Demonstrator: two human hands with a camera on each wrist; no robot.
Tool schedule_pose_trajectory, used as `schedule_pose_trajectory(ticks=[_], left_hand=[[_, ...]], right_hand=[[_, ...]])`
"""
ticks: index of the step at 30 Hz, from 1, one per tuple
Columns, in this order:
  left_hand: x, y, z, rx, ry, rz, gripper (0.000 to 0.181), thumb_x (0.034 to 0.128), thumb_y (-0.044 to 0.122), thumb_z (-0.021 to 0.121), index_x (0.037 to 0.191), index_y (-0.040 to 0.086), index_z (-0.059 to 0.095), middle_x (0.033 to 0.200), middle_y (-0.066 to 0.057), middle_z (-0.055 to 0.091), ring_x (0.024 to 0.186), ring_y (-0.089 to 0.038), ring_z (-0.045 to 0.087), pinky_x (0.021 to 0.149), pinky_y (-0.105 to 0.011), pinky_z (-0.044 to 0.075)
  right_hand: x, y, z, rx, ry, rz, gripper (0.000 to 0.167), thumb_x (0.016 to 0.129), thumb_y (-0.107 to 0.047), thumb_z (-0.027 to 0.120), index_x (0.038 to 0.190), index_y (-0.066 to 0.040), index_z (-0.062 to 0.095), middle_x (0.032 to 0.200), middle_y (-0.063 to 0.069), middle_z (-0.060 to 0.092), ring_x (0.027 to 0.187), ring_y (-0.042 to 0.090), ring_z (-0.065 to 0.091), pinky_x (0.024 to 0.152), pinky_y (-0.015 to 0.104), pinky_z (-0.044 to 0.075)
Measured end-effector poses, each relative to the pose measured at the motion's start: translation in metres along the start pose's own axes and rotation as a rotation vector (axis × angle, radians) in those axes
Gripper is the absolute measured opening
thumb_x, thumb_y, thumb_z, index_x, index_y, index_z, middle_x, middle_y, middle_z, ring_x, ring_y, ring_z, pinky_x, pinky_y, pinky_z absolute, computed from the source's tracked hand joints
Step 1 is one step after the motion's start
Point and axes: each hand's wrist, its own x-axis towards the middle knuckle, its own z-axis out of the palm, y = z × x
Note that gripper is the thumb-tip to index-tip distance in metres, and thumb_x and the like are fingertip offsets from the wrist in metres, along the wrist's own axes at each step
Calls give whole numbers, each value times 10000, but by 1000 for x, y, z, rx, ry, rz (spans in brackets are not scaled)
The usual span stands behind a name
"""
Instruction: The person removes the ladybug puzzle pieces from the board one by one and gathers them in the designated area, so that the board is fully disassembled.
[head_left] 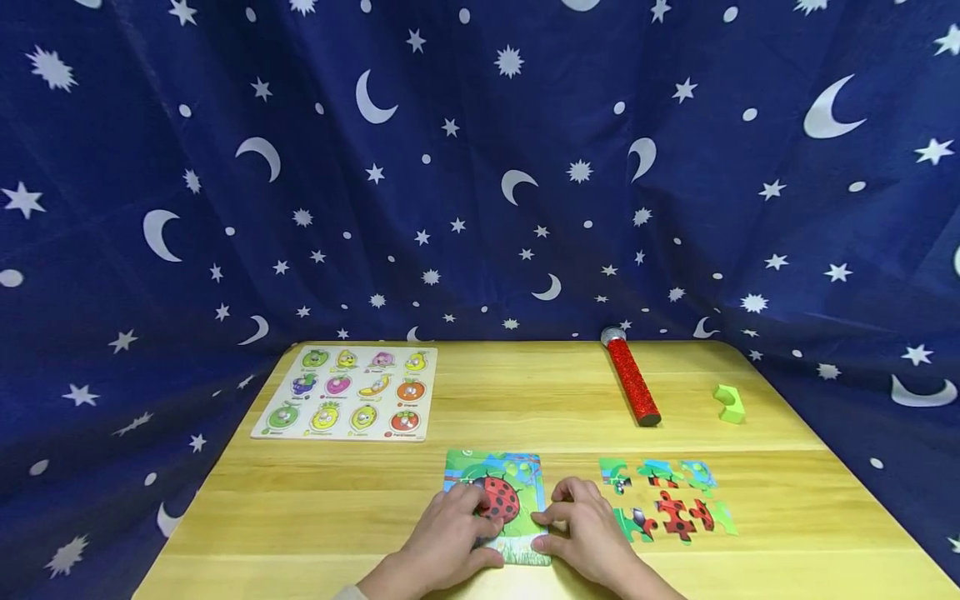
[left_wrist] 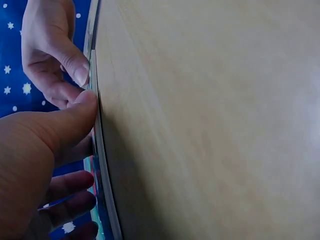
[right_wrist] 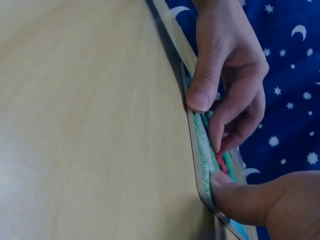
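A square ladybug puzzle board (head_left: 525, 475) lies flat at the table's near middle. My left hand (head_left: 450, 537) covers its lower left part, fingers bent over the picture and thumb at the near edge. At the right edge is my right hand (head_left: 588, 529), its thumb and bent forefinger holding the board's side. In the right wrist view, the left thumb (right_wrist: 200, 100) and right thumb (right_wrist: 222, 182) both touch the board's grassy near strip (right_wrist: 202, 155). Loose puzzle pieces (head_left: 678, 518) lie right of the right hand. The left hand hides part of the ladybug.
A fruit picture board (head_left: 341, 396) lies at the back left of the wooden table (head_left: 510, 392). Toward the back right are a red glittery microphone-shaped stick (head_left: 633, 379) and a light green notched block (head_left: 729, 404). A blue star-and-moon curtain (head_left: 480, 192) hangs behind.
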Motion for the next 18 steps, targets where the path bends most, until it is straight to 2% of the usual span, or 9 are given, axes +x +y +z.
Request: schedule_pose_trajectory(ticks=[5, 10, 14, 18], left_hand=[[1, -1, 0, -19, 19, -20, 370, 738, 602, 747, 940, 297, 801, 1169, 86, 661, 1097, -98, 546, 899, -341, 462], [0, -1, 1, -18, 50, -10, 372, 697, 599, 772, 879, 276, 806, 992, 138, 642, 936, -37, 506, 821, -266, 444], [1, 0, 1, -46, 58, -11, 373, 680, 583, 786, 880, 268, 804, 900, 184, 597, 870, -4, 477, 866, -286, 467], [3, 0, 1, -82, 57, -41, 360, 672, 575, 796, 875, 278, 787, 859, 201, 545, 853, 9, 454, 887, -305, 464]], right_hand=[[0, 1, -2, -18, -5, -28, 269, 688, -437, 833, 927, -324, 785, 993, -135, 486, 958, 101, 425, 784, 320, 371], [0, 2, -6, 26, -56, -61, 312, 692, -439, 831, 964, -293, 783, 1001, -130, 502, 955, 94, 418, 775, 307, 357], [0, 2, -8, 62, -108, -38, 313, 698, -426, 839, 965, -276, 773, 1027, -114, 523, 963, 105, 424, 773, 310, 351], [3, 1, -8, 115, -142, -10, 274, 706, -368, 856, 935, -283, 732, 1024, -109, 529, 977, 113, 422, 801, 323, 358]])
